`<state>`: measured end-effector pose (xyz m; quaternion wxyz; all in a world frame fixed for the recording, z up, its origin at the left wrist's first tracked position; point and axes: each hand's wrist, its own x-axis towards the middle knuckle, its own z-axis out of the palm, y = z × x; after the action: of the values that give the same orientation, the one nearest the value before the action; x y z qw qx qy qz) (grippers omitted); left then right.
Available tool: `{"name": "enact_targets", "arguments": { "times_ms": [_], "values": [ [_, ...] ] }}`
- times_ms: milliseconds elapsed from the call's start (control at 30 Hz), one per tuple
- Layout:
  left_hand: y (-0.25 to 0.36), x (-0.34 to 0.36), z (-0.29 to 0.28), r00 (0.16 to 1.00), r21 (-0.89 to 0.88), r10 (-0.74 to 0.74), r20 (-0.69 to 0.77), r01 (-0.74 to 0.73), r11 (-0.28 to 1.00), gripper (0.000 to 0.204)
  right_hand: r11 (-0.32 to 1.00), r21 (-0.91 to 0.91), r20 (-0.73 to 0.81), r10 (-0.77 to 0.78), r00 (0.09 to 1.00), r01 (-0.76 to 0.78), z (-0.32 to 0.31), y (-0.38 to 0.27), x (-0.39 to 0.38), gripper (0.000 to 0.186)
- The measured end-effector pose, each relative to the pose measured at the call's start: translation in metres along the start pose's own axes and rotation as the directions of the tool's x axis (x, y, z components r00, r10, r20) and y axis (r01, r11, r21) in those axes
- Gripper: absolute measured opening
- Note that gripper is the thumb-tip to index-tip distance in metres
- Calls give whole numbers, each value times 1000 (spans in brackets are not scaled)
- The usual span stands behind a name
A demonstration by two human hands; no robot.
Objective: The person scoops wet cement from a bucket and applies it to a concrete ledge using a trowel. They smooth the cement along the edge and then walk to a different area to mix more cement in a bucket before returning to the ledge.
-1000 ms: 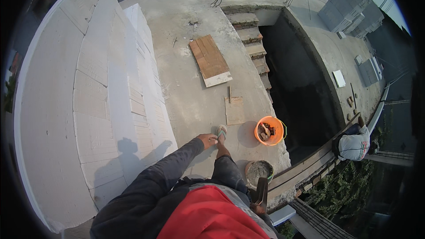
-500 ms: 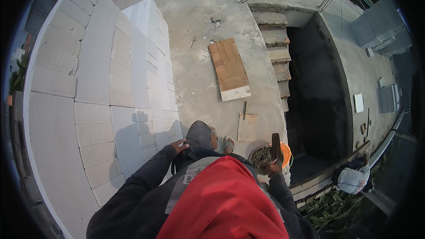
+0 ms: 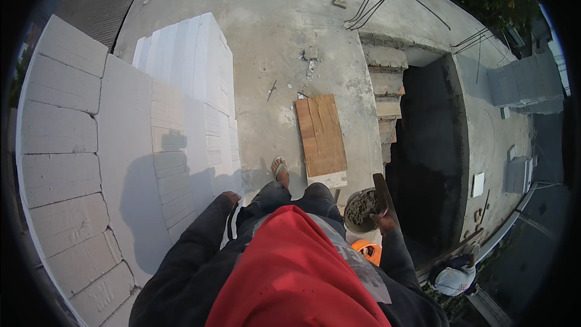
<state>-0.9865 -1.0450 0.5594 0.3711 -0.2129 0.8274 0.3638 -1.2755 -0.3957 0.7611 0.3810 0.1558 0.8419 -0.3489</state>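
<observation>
My right hand (image 3: 384,223) is closed round a long, dark, flat tool (image 3: 382,191) that points forward and upward. Right beside that hand, and partly under it, is a bucket (image 3: 348,225) of grey mortar (image 3: 362,206); whether the fingers also grip its rim or handle is hidden. My left hand (image 3: 232,197) hangs at my left thigh, next to the stacked white blocks (image 3: 181,94), its fingers loosely stretched with nothing visible in them.
An orange container (image 3: 367,251) stands behind the bucket. Ahead lies a brown board (image 3: 321,133) on a white block (image 3: 328,178). A deep stairwell opening (image 3: 426,151) with rough steps (image 3: 388,82) drops off at right. Rebar (image 3: 369,3) sticks up beyond. Another person (image 3: 452,280) is at the lower right.
I have moved forward, one sandalled foot now ahead. The mortar bucket has come along beside my right hand, while the orange container has dropped back. My left hand has come off my thigh.
</observation>
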Motion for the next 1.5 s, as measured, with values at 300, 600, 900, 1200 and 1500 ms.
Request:
{"name": "enact_targets", "arguments": {
  "times_ms": [300, 600, 900, 1200, 1500],
  "values": [
    [229, 200, -410, 966, -494, -104, -238, -28, 869, 48, 966, 13, 113, 253, 961, -256, 86, -176, 158, 48],
    [157, 339, -591, 943, -242, -332, -14, 319, 916, 62, 960, -242, 251, 203, 946, -141, 93, -423, 362, 70],
    [74, 417, -736, 945, 201, 245, 215, -288, 936, 45, 882, 455, -47, -113, 992, 122, 66, -707, 516, 41],
    [146, 637, -1062, 806, 791, -163, 569, -483, 375, 45, 907, 398, -70, 177, 982, -136, -2, -898, 653, 49],
    [542, 992, -1423, 928, -376, -13, -372, -138, 917, 34, 888, 277, -38, 391, 920, -367, -10, -1067, 759, 58]
  ]
}}
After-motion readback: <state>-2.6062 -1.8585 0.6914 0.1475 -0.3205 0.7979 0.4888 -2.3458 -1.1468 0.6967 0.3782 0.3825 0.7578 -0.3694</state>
